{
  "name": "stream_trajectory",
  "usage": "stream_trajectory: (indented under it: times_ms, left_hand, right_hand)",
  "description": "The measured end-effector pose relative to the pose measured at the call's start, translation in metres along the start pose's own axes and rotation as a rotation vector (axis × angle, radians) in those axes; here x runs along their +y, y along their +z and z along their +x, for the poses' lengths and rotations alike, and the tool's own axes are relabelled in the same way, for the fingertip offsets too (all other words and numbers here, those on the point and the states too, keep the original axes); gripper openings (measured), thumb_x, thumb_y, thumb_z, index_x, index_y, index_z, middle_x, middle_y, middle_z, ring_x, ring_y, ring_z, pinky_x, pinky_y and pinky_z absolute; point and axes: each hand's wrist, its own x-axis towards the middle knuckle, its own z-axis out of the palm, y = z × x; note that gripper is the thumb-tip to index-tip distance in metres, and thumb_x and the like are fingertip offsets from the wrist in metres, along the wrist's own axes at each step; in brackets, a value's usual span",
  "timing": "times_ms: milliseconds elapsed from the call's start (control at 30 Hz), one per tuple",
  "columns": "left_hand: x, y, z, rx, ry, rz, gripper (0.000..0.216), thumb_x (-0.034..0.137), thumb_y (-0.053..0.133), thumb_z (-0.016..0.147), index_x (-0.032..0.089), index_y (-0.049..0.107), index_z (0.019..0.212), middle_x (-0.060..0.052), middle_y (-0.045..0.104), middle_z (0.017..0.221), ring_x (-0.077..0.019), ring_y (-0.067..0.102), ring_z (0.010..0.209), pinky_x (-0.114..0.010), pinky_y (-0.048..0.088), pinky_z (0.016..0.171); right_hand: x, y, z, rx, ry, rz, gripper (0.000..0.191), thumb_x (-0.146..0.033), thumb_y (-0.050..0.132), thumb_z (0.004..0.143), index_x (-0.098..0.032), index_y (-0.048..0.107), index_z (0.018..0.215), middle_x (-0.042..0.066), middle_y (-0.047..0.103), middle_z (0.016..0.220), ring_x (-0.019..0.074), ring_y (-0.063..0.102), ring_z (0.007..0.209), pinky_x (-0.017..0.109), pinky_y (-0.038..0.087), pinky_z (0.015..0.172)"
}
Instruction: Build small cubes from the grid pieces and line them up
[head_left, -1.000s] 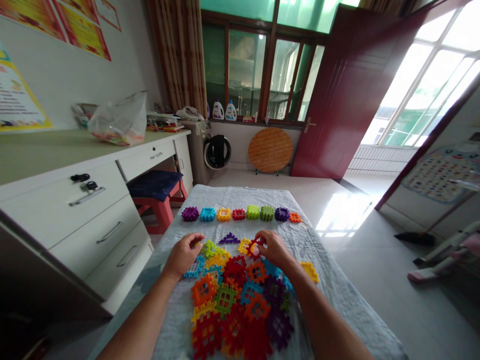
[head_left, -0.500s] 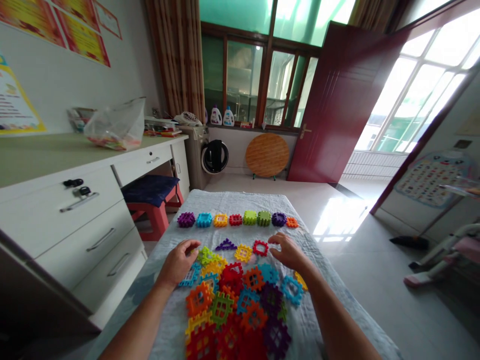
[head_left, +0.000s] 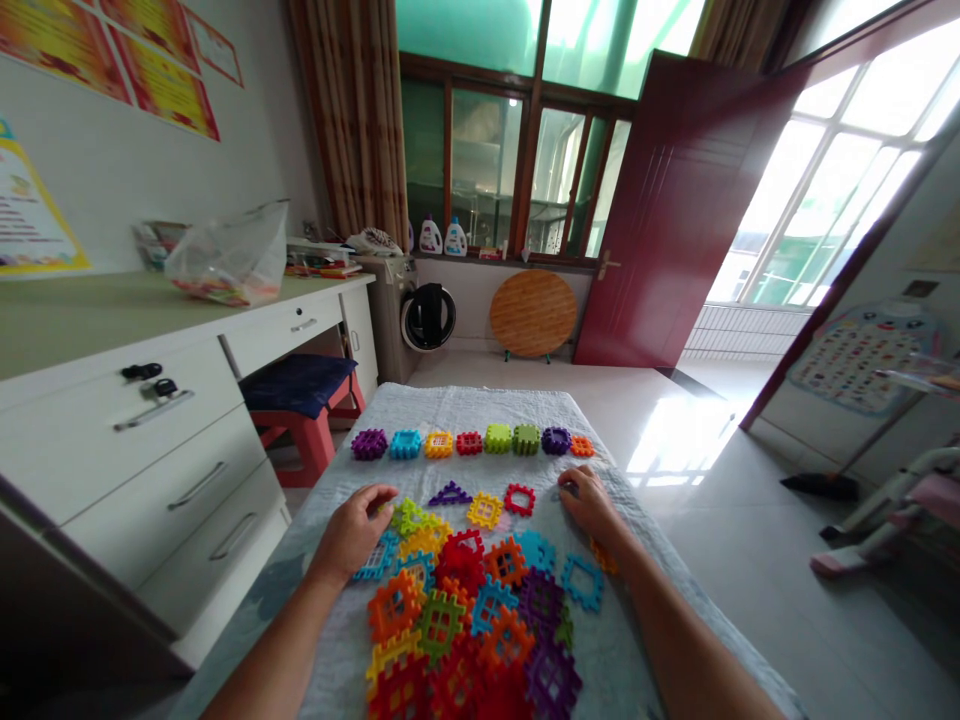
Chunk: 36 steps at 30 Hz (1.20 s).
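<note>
A heap of coloured plastic interlocking tiles (head_left: 472,610) lies on a grey cloth-covered table (head_left: 465,410). My left hand (head_left: 352,530) rests at the heap's left edge, fingers curled against a green tile (head_left: 409,515). At the right edge my right hand (head_left: 592,505) lies low on the cloth, fingers bent; nothing shows in it. Between the hands sit a purple triangle tile (head_left: 450,494), a yellow tile (head_left: 485,510) and a small red tile (head_left: 520,499). Farther back stands a row of assembled tile cubes (head_left: 472,441).
A white desk with drawers (head_left: 150,400) stands to the left, a plastic bag (head_left: 225,255) on top and a red stool (head_left: 307,400) under it. Beyond the table are a round wooden board (head_left: 534,314), a dark red open door (head_left: 675,210) and bare floor at right.
My right hand set the small red tile down beside the yellow one and drew away to the right. The left hand barely moved. The camera tipped slightly downward.
</note>
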Motion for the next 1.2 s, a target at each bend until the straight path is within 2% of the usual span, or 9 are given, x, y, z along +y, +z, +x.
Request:
stream_trajectory:
  times_ms: [500,1000,1067,1133,1200]
  left_hand:
    - [0.000,0.007,0.004,0.034,-0.018,0.001,0.023,0.030,0.052,0.070,0.019,0.065,0.086,-0.006,0.071,0.090,-0.0212,0.067,0.087,-0.033,0.052,0.084]
    - [0.013,0.014,0.004,0.078,-0.070,0.025,0.021,0.025,0.049,0.070,0.018,0.064,0.084,-0.007,0.070,0.090,-0.0204,0.066,0.084,-0.033,0.051,0.082]
    - [0.012,0.014,0.004,0.082,-0.060,0.020,0.020,0.024,0.049,0.071,0.018,0.063,0.084,-0.007,0.070,0.090,-0.0202,0.066,0.084,-0.033,0.051,0.082]
    - [0.011,0.015,0.004,0.084,-0.060,0.014,0.020,0.024,0.050,0.070,0.018,0.063,0.084,-0.006,0.070,0.090,-0.0199,0.066,0.084,-0.033,0.051,0.082]
    - [0.010,0.015,0.004,0.075,-0.070,0.005,0.020,0.024,0.050,0.069,0.018,0.063,0.084,-0.006,0.070,0.090,-0.0197,0.066,0.084,-0.032,0.051,0.082]
  right_hand:
    - [0.001,-0.006,0.016,-0.008,-0.026,-0.018,0.017,-0.017,0.053,0.071,-0.022,0.063,0.084,0.004,0.061,0.092,0.0188,0.056,0.089,0.029,0.043,0.085]
    - [0.015,-0.006,0.033,-0.044,-0.035,0.039,0.016,-0.018,0.053,0.071,-0.021,0.063,0.084,0.004,0.060,0.092,0.0163,0.057,0.086,0.026,0.045,0.082]
    - [0.007,-0.009,0.034,-0.035,-0.008,0.041,0.018,-0.015,0.052,0.071,-0.021,0.063,0.085,0.004,0.060,0.089,0.0166,0.057,0.084,0.027,0.045,0.081]
    - [-0.012,-0.013,0.033,0.015,-0.028,0.042,0.019,-0.014,0.052,0.071,-0.020,0.063,0.086,0.005,0.061,0.088,0.0180,0.057,0.085,0.031,0.045,0.082]
    - [-0.043,-0.017,0.027,0.060,-0.149,0.072,0.018,-0.016,0.054,0.073,-0.020,0.063,0.089,0.005,0.061,0.092,0.0197,0.056,0.089,0.034,0.043,0.085]
